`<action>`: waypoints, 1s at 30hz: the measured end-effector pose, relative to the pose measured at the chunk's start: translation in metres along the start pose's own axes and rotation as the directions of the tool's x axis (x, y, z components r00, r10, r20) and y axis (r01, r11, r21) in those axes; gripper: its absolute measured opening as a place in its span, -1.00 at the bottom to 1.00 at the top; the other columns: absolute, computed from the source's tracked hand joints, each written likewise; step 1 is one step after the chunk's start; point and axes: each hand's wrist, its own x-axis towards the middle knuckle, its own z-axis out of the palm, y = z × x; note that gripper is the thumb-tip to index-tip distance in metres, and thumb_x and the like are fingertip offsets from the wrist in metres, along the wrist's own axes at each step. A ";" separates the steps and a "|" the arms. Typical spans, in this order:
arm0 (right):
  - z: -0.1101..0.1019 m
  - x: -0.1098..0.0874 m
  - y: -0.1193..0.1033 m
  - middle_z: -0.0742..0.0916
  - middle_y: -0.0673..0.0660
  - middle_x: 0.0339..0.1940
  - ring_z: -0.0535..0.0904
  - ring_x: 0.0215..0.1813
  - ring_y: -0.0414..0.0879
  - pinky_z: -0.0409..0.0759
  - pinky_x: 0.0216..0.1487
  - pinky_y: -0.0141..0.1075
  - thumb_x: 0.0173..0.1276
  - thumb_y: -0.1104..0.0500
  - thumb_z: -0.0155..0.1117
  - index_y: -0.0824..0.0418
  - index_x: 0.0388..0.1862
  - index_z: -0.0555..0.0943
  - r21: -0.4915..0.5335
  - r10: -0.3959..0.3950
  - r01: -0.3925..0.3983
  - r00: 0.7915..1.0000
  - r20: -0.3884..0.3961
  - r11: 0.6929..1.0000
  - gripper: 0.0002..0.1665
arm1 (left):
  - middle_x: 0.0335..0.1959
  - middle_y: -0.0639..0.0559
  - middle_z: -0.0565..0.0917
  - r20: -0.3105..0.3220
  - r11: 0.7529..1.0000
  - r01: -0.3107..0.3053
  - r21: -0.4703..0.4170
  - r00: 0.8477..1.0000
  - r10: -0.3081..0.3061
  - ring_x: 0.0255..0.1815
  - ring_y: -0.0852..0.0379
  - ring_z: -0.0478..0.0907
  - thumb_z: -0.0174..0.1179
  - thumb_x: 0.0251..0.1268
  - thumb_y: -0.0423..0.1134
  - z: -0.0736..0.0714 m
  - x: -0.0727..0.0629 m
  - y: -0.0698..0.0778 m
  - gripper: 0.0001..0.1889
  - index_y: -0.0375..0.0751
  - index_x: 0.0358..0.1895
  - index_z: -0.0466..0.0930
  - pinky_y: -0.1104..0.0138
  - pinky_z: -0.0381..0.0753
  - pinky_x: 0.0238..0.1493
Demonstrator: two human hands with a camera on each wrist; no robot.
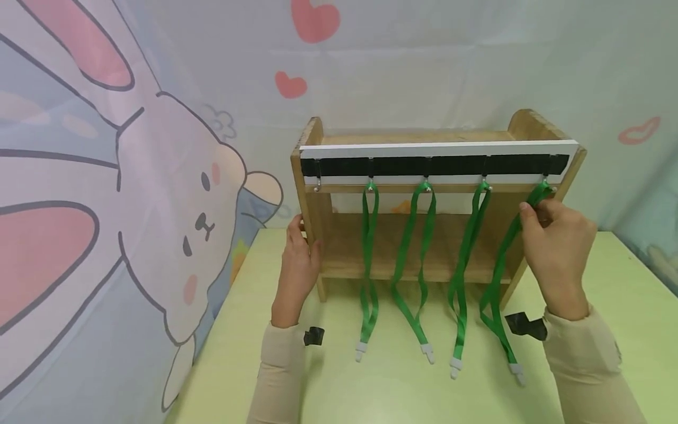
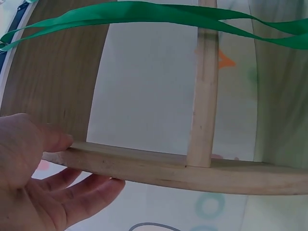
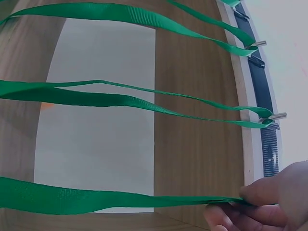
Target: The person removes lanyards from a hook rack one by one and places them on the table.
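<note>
My right hand (image 1: 560, 253) pinches the top of the rightmost green lanyard (image 1: 500, 268), close under the last hook at the rack's right end. In the right wrist view, thumb and fingertips squeeze the green strap (image 3: 120, 198) near the white rail. My left hand (image 1: 299, 268) holds the left side panel of the wooden rack (image 1: 312, 235), with the thumb (image 2: 57, 140) on one face of the board edge and the fingers on the other. Three more green lanyards hang from hooks to the left, among them one near the middle (image 1: 405, 259). Pale clips (image 1: 516, 372) dangle at their lower ends.
A white rail with a black strip (image 1: 397, 166) spans the rack's front. Its leftmost hook (image 1: 318, 187) carries no lanyard. The rack stands on a pale green table (image 1: 402, 394) before a printed cloth (image 1: 424, 70). Black straps (image 1: 527, 325) stick out at both wrists.
</note>
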 end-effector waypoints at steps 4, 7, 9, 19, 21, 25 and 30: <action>-0.002 0.000 0.000 0.73 0.40 -0.51 0.19 -0.56 -0.72 0.20 -0.47 -0.52 0.42 0.27 0.27 0.51 -0.35 0.72 -0.016 -0.006 0.006 1.000 -0.014 1.000 -0.72 | 0.12 -0.41 0.38 -0.010 1.000 -0.030 0.008 0.999 0.030 -0.07 -0.31 0.60 0.08 0.45 -0.52 0.002 -0.001 -0.001 -0.41 -0.38 0.42 0.00 -0.03 0.73 -0.17; -0.004 0.000 -0.002 0.73 0.39 -0.50 0.22 -0.54 -0.74 0.21 -0.46 -0.56 0.42 0.25 0.26 0.49 -0.34 0.73 -0.011 -0.001 0.001 1.000 -0.019 1.000 -0.72 | 0.12 -0.41 0.37 -0.021 0.999 -0.046 0.012 0.999 0.046 -0.05 -0.31 0.58 0.08 0.44 -0.53 0.002 -0.002 -0.002 -0.41 -0.38 0.41 0.00 -0.03 0.73 -0.17; -0.006 0.000 -0.003 0.74 0.39 -0.49 0.24 -0.52 -0.74 0.22 -0.45 -0.57 0.43 0.25 0.25 0.48 -0.33 0.74 -0.003 0.006 -0.007 1.000 -0.023 1.000 -0.72 | 0.14 -0.41 0.36 -0.020 0.999 -0.047 0.013 0.999 0.047 -0.02 -0.32 0.58 0.08 0.44 -0.53 0.003 -0.001 -0.002 -0.39 -0.37 0.42 -0.02 -0.04 0.73 -0.14; -0.021 -0.010 0.004 0.71 0.21 -0.52 0.30 -0.53 -0.69 0.24 -0.45 -0.58 0.42 0.25 0.28 0.46 -0.34 0.74 0.012 0.000 0.001 1.000 -0.029 1.000 -0.73 | 0.18 -0.42 0.35 0.005 0.999 -0.040 0.019 0.999 0.040 0.02 -0.34 0.59 0.07 0.46 -0.52 0.003 -0.002 -0.002 -0.34 -0.31 0.47 -0.10 -0.04 0.72 -0.09; -0.025 -0.013 0.009 0.73 0.29 -0.51 0.29 -0.52 -0.72 0.24 -0.43 -0.60 0.41 0.26 0.29 0.47 -0.33 0.73 0.015 -0.024 0.024 1.000 -0.002 1.000 -0.75 | 0.17 -0.42 0.35 0.004 0.999 -0.045 0.012 0.999 0.045 0.00 -0.34 0.59 0.07 0.46 -0.52 0.002 -0.001 -0.002 -0.33 -0.30 0.47 -0.10 -0.04 0.73 -0.10; -0.031 -0.017 0.020 0.74 0.40 -0.48 0.28 -0.47 -0.76 0.24 -0.38 -0.63 0.38 0.31 0.33 0.49 -0.32 0.73 0.021 -0.076 0.075 0.995 0.059 0.997 -0.80 | 0.15 -0.44 0.35 -0.008 0.998 -0.056 0.000 0.998 0.056 -0.02 -0.35 0.59 0.07 0.46 -0.53 0.001 -0.001 -0.001 -0.34 -0.30 0.46 -0.09 -0.05 0.73 -0.13; -0.041 -0.023 0.032 0.68 -0.21 -0.60 0.33 -0.49 -0.66 0.27 -0.41 -0.61 0.36 0.35 0.33 0.45 -0.39 0.72 0.034 -0.047 0.043 0.989 0.139 0.999 -0.84 | 0.16 -0.45 0.36 -0.006 0.999 -0.052 -0.008 0.999 0.052 -0.02 -0.35 0.58 0.06 0.48 -0.52 0.001 -0.001 -0.002 -0.36 -0.31 0.46 -0.08 -0.04 0.74 -0.16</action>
